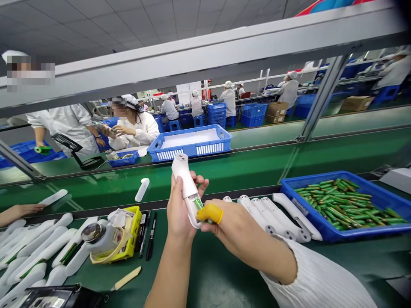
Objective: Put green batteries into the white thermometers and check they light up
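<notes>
My left hand (178, 205) is wrapped round a white handheld device (185, 182), held upright with its rounded head at the top. Its open battery compartment shows a green battery (198, 202). My right hand (229, 224) wears a yellow finger cot (210, 212) on one finger and presses that fingertip against the battery in the compartment. A row of similar white devices (272, 218) lies just right of my hands. Further right stands a blue tray (346, 205) full of green batteries.
More white devices (35, 252) lie at the left, beside a yellow tape holder (123, 235), pens (150, 235) and a flat stick (126, 279). One white device (142, 189) lies on the green conveyor. A blue crate (191, 143) sits beyond. Another person's hand (24, 210) rests at the left edge; workers in white sit opposite.
</notes>
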{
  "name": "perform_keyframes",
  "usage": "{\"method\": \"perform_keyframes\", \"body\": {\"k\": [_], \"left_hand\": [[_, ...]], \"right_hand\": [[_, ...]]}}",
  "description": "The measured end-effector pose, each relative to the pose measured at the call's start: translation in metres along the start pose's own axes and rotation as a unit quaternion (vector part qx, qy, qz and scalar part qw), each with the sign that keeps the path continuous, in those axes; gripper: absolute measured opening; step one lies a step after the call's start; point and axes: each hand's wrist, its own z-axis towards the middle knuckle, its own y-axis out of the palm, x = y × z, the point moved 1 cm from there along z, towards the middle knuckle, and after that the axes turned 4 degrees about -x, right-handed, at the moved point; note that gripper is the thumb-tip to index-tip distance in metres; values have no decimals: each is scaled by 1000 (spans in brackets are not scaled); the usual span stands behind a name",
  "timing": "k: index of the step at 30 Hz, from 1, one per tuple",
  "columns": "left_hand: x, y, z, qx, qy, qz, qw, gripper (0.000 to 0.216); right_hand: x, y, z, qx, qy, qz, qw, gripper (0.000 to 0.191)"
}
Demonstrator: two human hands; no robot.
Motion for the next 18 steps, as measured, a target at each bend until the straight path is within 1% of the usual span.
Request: {"method": "perform_keyframes", "body": {"k": [1, 2, 4, 5, 7, 9, 10, 11, 13, 15, 18], "left_hand": [[0, 0, -1, -14, 8, 3, 1000, 17], [0, 1, -2, -31, 17, 7, 999, 16], [0, 3, -4, -63, 39, 23, 997, 15], [-1, 4, -6, -77, 49, 34, 995, 15], [-1, 6, -9, -97, 61, 55, 992, 13], [-2, 8, -10, -109, 65, 66, 990, 12], [-1, 9, -10, -115, 64, 67, 989, 13], [-1, 10, -10, -120, 62, 67, 989, 13], [-1, 10, -10, -122, 61, 67, 988, 14], [-2, 8, -8, -102, 53, 58, 992, 15], [-3, 6, -6, -66, 8, 37, 997, 19]], "right_hand": [[0, -1, -1, -16, 43, 58, 997, 12], [1, -2, -1, -28, 91, 120, 988, 10], [3, -2, -2, -41, 175, 233, 956, 15], [4, -2, -2, -44, 203, 284, 936, 18], [5, 0, -1, -44, 224, 379, 897, 24], [7, 2, 2, -40, 218, 453, 864, 31], [8, 3, 4, -37, 213, 477, 852, 34], [9, 3, 5, -34, 208, 491, 845, 36], [11, 5, 6, -36, 205, 491, 846, 39], [15, 5, 6, -34, 203, 469, 859, 36], [19, -1, 4, -26, 202, 425, 882, 28]]}}
